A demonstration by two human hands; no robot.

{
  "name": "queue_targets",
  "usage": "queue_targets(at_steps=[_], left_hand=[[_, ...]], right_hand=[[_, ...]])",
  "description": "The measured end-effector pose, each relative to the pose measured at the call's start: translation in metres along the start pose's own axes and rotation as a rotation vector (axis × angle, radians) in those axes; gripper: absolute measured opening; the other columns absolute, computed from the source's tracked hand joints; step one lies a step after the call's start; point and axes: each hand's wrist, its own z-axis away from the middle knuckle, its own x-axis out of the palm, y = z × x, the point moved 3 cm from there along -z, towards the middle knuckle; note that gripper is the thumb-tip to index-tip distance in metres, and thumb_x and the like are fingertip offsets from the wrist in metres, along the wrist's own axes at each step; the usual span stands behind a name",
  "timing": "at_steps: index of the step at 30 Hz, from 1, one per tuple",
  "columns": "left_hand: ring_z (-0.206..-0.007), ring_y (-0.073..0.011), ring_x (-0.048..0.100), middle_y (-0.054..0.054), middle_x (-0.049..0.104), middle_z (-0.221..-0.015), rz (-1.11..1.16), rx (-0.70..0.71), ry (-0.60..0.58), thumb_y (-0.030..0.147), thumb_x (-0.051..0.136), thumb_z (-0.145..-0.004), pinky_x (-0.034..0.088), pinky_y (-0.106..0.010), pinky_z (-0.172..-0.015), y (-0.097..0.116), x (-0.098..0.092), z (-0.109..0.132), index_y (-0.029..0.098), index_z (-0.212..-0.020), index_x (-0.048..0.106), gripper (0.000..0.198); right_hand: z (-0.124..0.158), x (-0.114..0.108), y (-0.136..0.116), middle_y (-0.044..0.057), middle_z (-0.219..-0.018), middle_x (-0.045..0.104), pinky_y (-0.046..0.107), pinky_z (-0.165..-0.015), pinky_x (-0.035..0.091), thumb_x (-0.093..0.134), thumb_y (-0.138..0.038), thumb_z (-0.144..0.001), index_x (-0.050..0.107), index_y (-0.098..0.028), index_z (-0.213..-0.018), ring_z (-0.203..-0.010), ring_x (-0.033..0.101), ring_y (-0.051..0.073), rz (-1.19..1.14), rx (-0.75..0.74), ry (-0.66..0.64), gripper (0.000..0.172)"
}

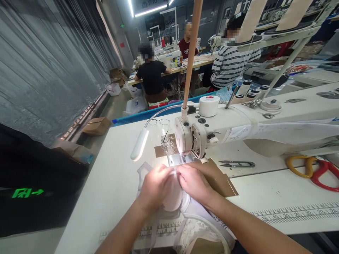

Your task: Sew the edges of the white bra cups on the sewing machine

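Both hands pinch the upper edge of a white, lace-trimmed garment, just in front of the needle area of a white sewing machine. My left hand grips the edge from the left, fingers closed. Close beside it, my right hand is closed on the same edge, thumb and fingertips together. A padded cup hangs between the hands, and a lace part lies toward the table's front edge. The machine's lit lamp shines from the left.
Thread snips and scissors with yellow and red handles lie to the right. Eyeglasses rest behind the lamp. Brown tape and a printed ruler mark the white table. Several people sit at machines beyond.
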Motion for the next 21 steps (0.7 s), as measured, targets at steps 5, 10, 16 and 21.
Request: queue_targets(at_steps=[5, 10, 16, 21], left_hand=[[-0.06, -0.0159, 0.053, -0.005, 0.058, -0.074, -0.388, 0.06, -0.17, 0.019, 0.039, -0.09, 0.035, -0.024, -0.052, 0.003, 0.03, 0.007, 0.02, -0.1, 0.063, 0.026], [-0.059, -0.0153, 0.052, -0.005, 0.058, -0.07, -0.417, 0.034, -0.171, 0.017, 0.039, -0.089, 0.033, -0.024, -0.051, -0.002, 0.039, 0.01, 0.017, -0.075, 0.059, 0.024], [-0.055, -0.0128, 0.049, -0.002, 0.056, -0.063, -0.358, -0.009, -0.162, 0.016, 0.039, -0.088, 0.032, -0.023, -0.051, -0.004, 0.037, 0.011, 0.017, -0.062, 0.05, 0.028], [-0.058, -0.0113, 0.051, 0.0, 0.055, -0.063, -0.264, -0.016, -0.191, 0.018, 0.04, -0.088, 0.036, -0.021, -0.055, -0.009, 0.024, 0.018, 0.017, -0.064, 0.05, 0.026]], right_hand=[[-0.001, 0.001, 0.001, 0.002, -0.069, 0.057, 0.021, -0.055, 0.032, 0.043, -0.005, -0.078, 0.05, -0.016, -0.065, -0.062, 0.051, 0.013, 0.023, 0.032, -0.034, 0.019], [-0.001, 0.001, 0.001, 0.002, -0.073, 0.058, 0.021, -0.057, 0.033, 0.044, -0.009, -0.081, 0.053, -0.015, -0.07, -0.064, 0.051, 0.013, 0.04, 0.049, -0.05, 0.015], [-0.001, 0.003, 0.0, 0.002, -0.071, 0.056, 0.021, -0.054, 0.031, 0.043, -0.012, -0.084, 0.05, -0.015, -0.065, -0.061, 0.049, 0.012, 0.081, 0.037, -0.049, 0.02], [0.0, 0.003, -0.001, 0.001, -0.067, 0.055, 0.022, -0.051, 0.027, 0.042, -0.011, -0.084, 0.049, -0.015, -0.062, -0.056, 0.046, 0.011, 0.118, 0.025, -0.042, 0.023]])
